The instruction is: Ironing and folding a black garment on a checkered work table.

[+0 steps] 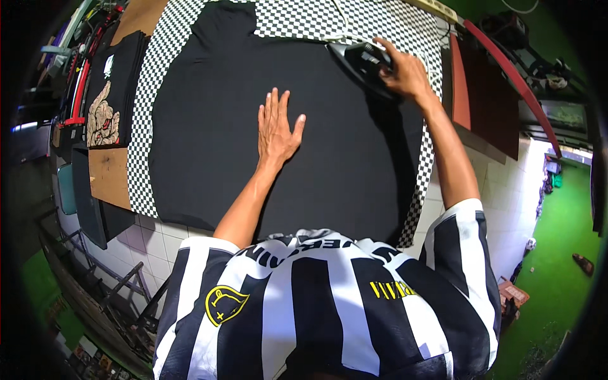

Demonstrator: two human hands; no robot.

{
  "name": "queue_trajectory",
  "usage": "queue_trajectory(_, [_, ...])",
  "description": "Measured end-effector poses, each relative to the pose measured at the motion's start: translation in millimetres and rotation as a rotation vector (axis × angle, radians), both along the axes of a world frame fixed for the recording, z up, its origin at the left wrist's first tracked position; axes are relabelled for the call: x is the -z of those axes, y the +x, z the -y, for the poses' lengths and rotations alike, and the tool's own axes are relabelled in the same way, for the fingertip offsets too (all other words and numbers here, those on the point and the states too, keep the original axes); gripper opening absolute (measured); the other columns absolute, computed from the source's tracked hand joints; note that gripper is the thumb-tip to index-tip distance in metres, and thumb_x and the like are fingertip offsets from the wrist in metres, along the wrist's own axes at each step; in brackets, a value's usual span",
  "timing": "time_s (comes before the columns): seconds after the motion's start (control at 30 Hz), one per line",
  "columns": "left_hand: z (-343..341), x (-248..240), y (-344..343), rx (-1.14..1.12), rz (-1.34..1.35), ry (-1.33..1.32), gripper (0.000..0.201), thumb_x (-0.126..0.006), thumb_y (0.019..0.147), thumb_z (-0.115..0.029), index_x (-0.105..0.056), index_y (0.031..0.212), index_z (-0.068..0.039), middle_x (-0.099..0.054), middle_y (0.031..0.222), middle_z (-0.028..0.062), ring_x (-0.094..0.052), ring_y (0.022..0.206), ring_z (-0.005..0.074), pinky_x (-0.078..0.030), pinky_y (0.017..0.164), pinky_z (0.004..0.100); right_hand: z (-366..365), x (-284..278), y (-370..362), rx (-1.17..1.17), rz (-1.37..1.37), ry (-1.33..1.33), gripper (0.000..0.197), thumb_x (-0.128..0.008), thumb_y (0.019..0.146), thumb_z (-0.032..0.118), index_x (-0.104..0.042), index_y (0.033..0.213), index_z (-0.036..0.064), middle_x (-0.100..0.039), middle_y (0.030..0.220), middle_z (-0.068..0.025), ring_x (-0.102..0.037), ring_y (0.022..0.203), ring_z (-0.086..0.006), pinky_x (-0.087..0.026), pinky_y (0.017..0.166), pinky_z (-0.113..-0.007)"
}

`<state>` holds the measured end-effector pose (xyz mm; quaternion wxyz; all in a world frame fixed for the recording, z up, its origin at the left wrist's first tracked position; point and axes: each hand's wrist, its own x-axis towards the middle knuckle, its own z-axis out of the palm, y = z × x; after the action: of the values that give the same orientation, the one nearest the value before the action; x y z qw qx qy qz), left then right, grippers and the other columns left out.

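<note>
A black T-shirt (221, 139) lies spread over a black-and-white checked cloth (142, 171), one sleeve reaching toward the far left. My left hand (276, 130) rests flat on the middle of the shirt, palm down, fingers stretched out and thumb apart. At the far right, my right hand (405, 71) is wrapped round the handle of a black clothes iron (362, 66). The iron's pointed tip faces left, along the shirt's far edge. Its soleplate is hidden from this view. A pale cord (342, 19) runs on the cloth beyond the iron.
Folded black shirts with a printed picture (114, 95) are stacked left of the cloth, on a wooden board (109, 177). A reddish-brown panel (484, 95) stands at the right. A power strip (434, 9) lies at the far right edge. White floor tiles (152, 244) show below.
</note>
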<state>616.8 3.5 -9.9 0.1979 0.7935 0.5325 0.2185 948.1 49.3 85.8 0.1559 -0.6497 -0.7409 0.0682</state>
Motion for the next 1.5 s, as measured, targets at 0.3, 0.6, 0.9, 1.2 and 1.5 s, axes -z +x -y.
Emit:
queue_trajectory(0.3, [-4.1, 9.0, 3.7, -0.022, -0.047, 0.051, 0.068, -0.052, 0.100, -0.043, -0.036, 0.154, -0.004, -0.030, 0.161, 0.0227, -0.025, 0.152, 0.0364, -0.017, 0.124, 0.0501, 67.3, -21.7, 41.8, -0.075, -0.123, -0.188, 0.049, -0.066, 0.074, -0.001, -0.062, 0.121, 0.0097, -0.072, 0.092, -0.0179, -0.070, 0.082, -0.0357, -0.053, 0.072, -0.041])
queue_trajectory(0.6, [-9.9, 7.6, 7.5, -0.035, -0.019, 0.069, 0.069, -0.054, 0.098, -0.042, -0.038, 0.152, -0.002, -0.031, 0.161, 0.0237, -0.026, 0.151, 0.0361, -0.018, 0.124, 0.0493, 138.1, -35.7, 50.2, -0.332, -0.007, -0.229, 0.047, -0.062, 0.061, -0.011, -0.054, 0.104, 0.0065, -0.060, 0.092, -0.0135, -0.059, 0.095, -0.0383, -0.048, 0.080, -0.046])
queue_trajectory(0.9, [-5.6, -0.8, 0.3, 0.002, -0.007, 0.044, 0.064, -0.056, 0.098, -0.037, -0.042, 0.151, -0.004, -0.034, 0.159, 0.0235, -0.027, 0.151, 0.0380, -0.013, 0.123, 0.0557, 101.4, -21.4, 95.8, -0.094, 0.025, -0.125, 0.057, -0.076, 0.058, -0.007, -0.061, 0.111, 0.0089, -0.066, 0.108, -0.0100, -0.060, 0.109, -0.0342, -0.048, 0.098, -0.042])
queue_trajectory(1.2, [24.1, 16.3, 45.4, 0.101, 0.046, 0.027, 0.054, -0.057, 0.098, -0.034, -0.050, 0.143, -0.004, -0.035, 0.156, 0.0277, -0.030, 0.148, 0.0427, -0.014, 0.122, 0.0595, 11.8, 12.8, 66.8, 0.039, -0.200, 0.108, 0.037, -0.064, 0.073, 0.006, -0.071, 0.109, 0.0050, -0.074, 0.094, -0.0144, -0.072, 0.085, -0.0320, -0.057, 0.080, -0.037])
queue_trajectory(1.5, [-33.3, 6.6, 71.9, 0.111, 0.016, 0.080, 0.055, -0.055, 0.099, -0.037, -0.048, 0.146, -0.007, -0.032, 0.160, 0.0230, -0.026, 0.150, 0.0394, -0.012, 0.122, 0.0595, -81.1, 24.4, 13.0, 0.337, -0.874, 0.294, 0.037, -0.070, 0.067, 0.008, -0.076, 0.103, 0.0022, -0.075, 0.084, -0.0104, -0.070, 0.075, -0.0156, -0.055, 0.075, -0.028])
